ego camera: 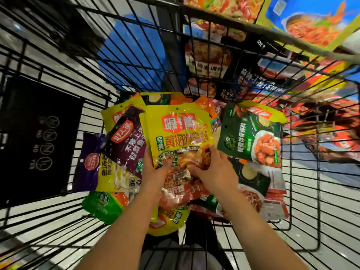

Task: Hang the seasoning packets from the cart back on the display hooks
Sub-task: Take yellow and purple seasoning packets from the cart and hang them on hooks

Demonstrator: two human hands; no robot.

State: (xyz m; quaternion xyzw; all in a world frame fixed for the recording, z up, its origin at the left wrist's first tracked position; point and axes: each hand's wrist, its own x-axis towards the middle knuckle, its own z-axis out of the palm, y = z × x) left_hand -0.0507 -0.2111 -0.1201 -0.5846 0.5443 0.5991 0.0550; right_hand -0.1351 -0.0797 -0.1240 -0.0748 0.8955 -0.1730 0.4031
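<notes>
Both hands — left hand (pixel 155 170), right hand (pixel 216 172) — grip yellow packets (pixel 178 131) above the packet-strewn cart (pixel 303 191); a green packet (pixel 247 137) lies beside.

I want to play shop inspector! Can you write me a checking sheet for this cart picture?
Surface: black wire cart, packets piled inside.
Job's things: yellow packet lifted above the pile; purple packet and green packet lie beside it.
Clutter: black sign panel on the cart's end.
Grippers: left hand and right hand both grip the yellow packet's lower edge.
Cables: nothing seen.
Surroundings: packets on display beyond the cart; hooks not visible.
</notes>
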